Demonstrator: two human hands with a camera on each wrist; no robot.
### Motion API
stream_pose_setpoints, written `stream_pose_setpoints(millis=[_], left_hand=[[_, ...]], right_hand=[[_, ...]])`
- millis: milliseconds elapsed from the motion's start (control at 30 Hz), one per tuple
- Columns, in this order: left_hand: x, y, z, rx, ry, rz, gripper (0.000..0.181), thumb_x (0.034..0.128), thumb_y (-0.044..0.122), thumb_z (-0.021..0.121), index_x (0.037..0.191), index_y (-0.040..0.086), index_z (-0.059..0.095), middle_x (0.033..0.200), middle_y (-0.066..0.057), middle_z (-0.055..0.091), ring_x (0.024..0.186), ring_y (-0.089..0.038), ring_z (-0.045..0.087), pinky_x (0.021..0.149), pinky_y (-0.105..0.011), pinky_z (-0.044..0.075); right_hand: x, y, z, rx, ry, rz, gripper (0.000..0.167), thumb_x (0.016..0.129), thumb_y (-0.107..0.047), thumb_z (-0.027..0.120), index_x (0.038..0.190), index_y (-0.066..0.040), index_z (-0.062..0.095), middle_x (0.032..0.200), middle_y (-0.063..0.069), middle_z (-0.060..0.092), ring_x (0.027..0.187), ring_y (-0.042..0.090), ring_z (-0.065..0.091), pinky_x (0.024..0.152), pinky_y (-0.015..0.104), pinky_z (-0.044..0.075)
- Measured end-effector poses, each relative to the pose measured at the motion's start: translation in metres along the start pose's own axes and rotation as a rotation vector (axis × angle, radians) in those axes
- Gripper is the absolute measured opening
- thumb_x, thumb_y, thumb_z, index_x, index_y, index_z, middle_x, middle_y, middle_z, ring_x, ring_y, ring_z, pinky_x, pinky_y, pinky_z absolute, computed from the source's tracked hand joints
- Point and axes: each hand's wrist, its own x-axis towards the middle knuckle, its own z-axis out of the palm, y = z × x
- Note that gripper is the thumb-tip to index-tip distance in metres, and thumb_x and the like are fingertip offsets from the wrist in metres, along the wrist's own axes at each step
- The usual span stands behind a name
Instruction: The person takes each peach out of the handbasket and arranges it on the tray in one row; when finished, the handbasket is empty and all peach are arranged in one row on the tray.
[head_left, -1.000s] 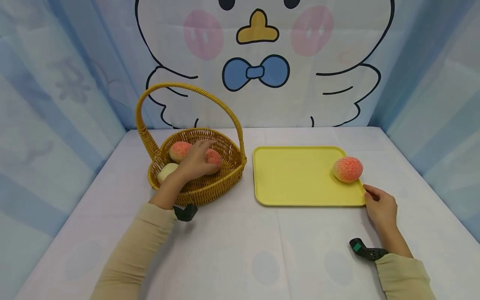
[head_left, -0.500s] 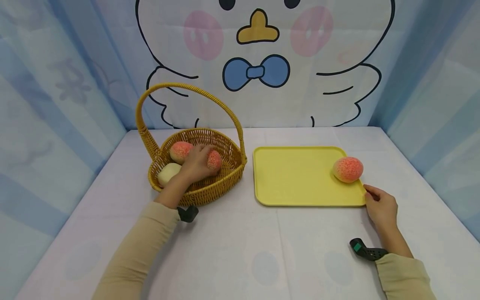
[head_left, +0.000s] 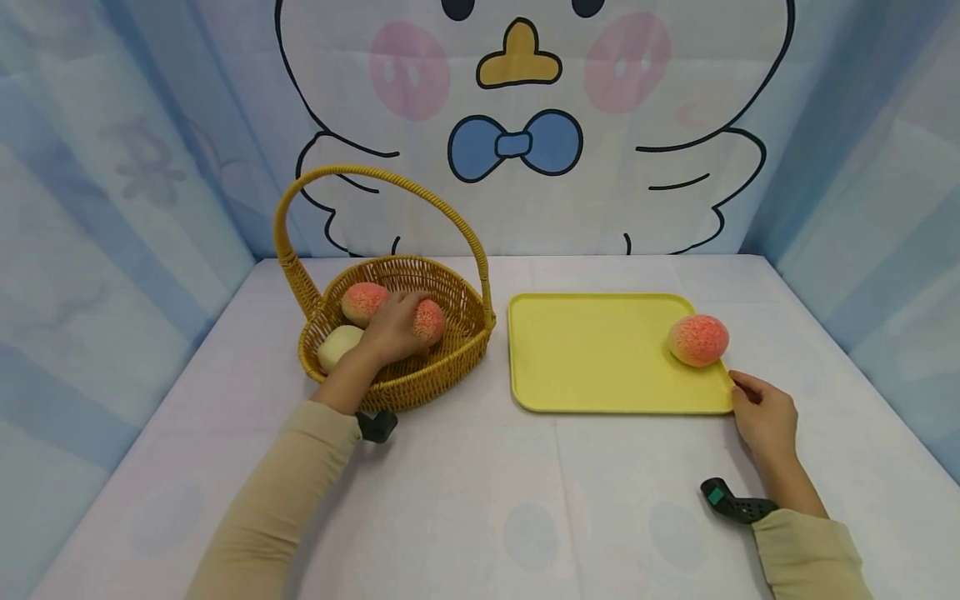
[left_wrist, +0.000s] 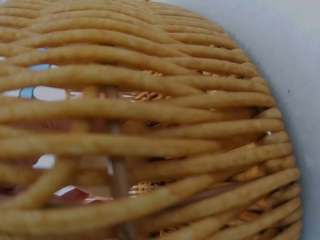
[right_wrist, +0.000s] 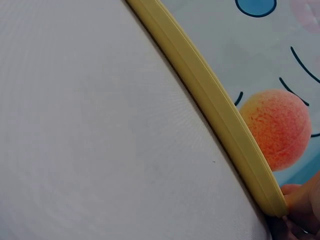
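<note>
Inside the wicker basket, the left hand curls round a pink peach at the basket's right side. Another pink peach lies behind that hand, and a pale cream fruit is beside its wrist. In the left wrist view the basket's weave covers the hand. At the front right corner of the yellow tray, the right hand pinches the rim, also seen in the right wrist view with the tray's edge. A peach sits on the tray's right side.
The basket's tall handle arches above its opening. Behind the white-covered table hangs a cloth backdrop with a cartoon print, and blue curtains stand at both sides. A black wrist device is on each arm.
The left hand has shifted slightly to the right and lower over the peach, its raised fingers now closed round it. The right hand and the tray have stayed in place.
</note>
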Motion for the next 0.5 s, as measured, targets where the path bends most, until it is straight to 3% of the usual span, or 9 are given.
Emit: stream_pose_setpoints(millis=[233, 500], left_hand=[[0.0, 0.0017, -0.001, 0.077, 0.051, 0.035, 0.072, 0.0711, 0.022, 0.078, 0.132, 0.001, 0.045, 0.122, -0.02, 0.048, 0.112, -0.035, 0.045, 0.091, -0.048, 0.039], [-0.0047, 0.0072, -0.0023, 0.029, 0.144, 0.079, 0.07, 0.0704, 0.028, 0.077, 0.129, 0.002, 0.048, 0.118, -0.017, 0.051, 0.108, -0.032, 0.047, 0.087, -0.047, 0.043]], right_hand=[[-0.0007, -0.0007, -0.0001, 0.011, 0.006, -0.005, 0.039, 0.095, -0.008, 0.038, 0.131, 0.004, 0.046, 0.124, 0.025, 0.05, 0.105, 0.028, 0.046, 0.063, 0.01, 0.035], [0.001, 0.0004, 0.0015, 0.012, 0.009, 0.012, 0.039, 0.096, -0.009, 0.038, 0.132, 0.002, 0.046, 0.126, 0.024, 0.049, 0.109, 0.03, 0.045, 0.067, 0.015, 0.037]])
